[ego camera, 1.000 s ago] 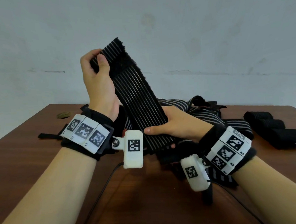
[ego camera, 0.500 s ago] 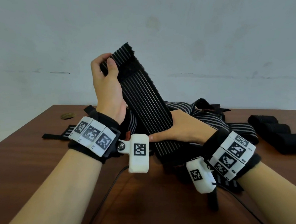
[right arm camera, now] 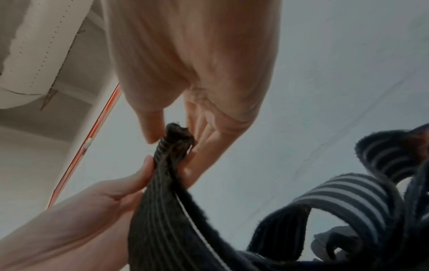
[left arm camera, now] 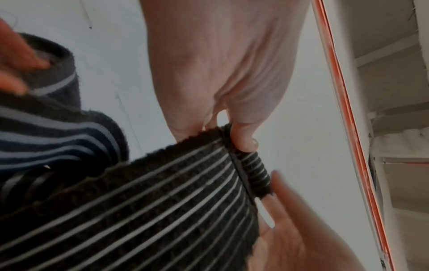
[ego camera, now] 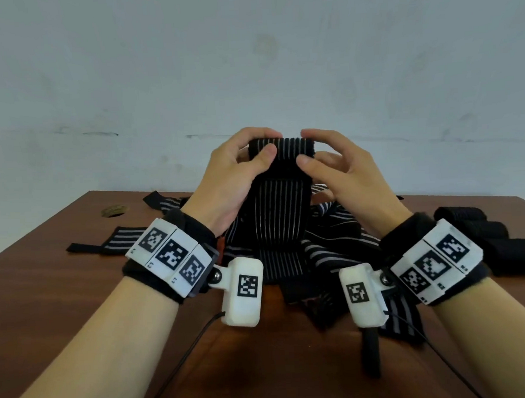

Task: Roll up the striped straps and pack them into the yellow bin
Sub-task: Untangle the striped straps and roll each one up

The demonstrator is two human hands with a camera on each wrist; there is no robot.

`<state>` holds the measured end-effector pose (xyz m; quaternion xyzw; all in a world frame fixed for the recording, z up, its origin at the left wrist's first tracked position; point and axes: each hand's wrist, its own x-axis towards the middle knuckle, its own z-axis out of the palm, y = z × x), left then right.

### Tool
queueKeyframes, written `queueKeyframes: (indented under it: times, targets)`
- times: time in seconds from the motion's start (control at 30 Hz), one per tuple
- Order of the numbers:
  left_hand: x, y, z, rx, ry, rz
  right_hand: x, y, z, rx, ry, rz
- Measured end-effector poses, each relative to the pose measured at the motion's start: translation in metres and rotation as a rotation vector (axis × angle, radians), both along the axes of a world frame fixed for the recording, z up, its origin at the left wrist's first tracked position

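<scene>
I hold a black strap with thin white stripes point(ego camera: 281, 210) upright above the table; its top end is folded over into a small roll point(ego camera: 281, 150). My left hand point(ego camera: 247, 160) pinches the roll's left side, thumb in front and fingers behind. My right hand point(ego camera: 323, 162) pinches the right side the same way. The left wrist view shows the strap point(left arm camera: 162, 201) with its rolled end under my fingertip point(left arm camera: 246, 143). The right wrist view shows the strap point(right arm camera: 162, 192) edge-on between the fingers of both hands. A heap of striped straps point(ego camera: 336, 234) lies below. No yellow bin is in view.
The brown wooden table point(ego camera: 62, 285) ends at a pale wall. Several rolled black straps point(ego camera: 500, 238) lie at the right. One flat striped strap point(ego camera: 114, 241) lies at the left, near a round hole point(ego camera: 114, 210). Black cables point(ego camera: 184, 352) run over the near table.
The strap stood tilted, left hand at its top and right hand lower down. Both hands have come together at the top end, which is now folded over into a small roll.
</scene>
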<state>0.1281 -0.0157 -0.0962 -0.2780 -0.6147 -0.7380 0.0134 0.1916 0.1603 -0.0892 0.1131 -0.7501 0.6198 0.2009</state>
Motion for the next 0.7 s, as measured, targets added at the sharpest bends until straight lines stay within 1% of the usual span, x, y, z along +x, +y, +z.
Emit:
queueKeyframes:
  times: [0.07,0.13,0.23,0.27,0.33,0.4,0.5,0.57,0.63,0.7]
  targets:
    - [0.0,0.0,0.0,-0.033,0.033,0.015,0.0,-0.002,0.001,-0.008,-0.004,0.011]
    - [0.002,0.001,-0.001,-0.055,0.027,0.026,-0.003,-0.001,0.0,-0.028,0.04,-0.021]
    - [0.007,0.008,0.001,-0.072,-0.083,-0.009,-0.006,0.006,-0.001,-0.03,0.11,-0.052]
    - [0.007,0.008,0.002,-0.108,-0.106,-0.007,-0.006,0.007,-0.002,-0.032,0.12,-0.046]
    - [0.005,0.008,0.003,-0.2,-0.123,0.024,-0.006,0.007,-0.002,-0.02,0.118,-0.026]
    - [0.004,0.007,0.002,-0.235,-0.168,0.055,-0.006,0.005,-0.005,0.033,0.124,-0.016]
    - [0.003,0.005,0.0,-0.118,-0.207,0.031,-0.007,0.001,-0.009,0.04,0.114,0.015]
    - [0.001,0.006,0.001,-0.052,-0.16,0.048,-0.006,-0.001,-0.008,-0.021,0.068,0.021]
    - [0.001,0.007,0.003,-0.046,-0.099,0.073,-0.005,-0.001,-0.005,-0.091,0.006,0.043]
    - [0.005,0.009,0.003,-0.075,-0.067,0.077,-0.007,0.002,-0.005,-0.09,0.007,0.036]
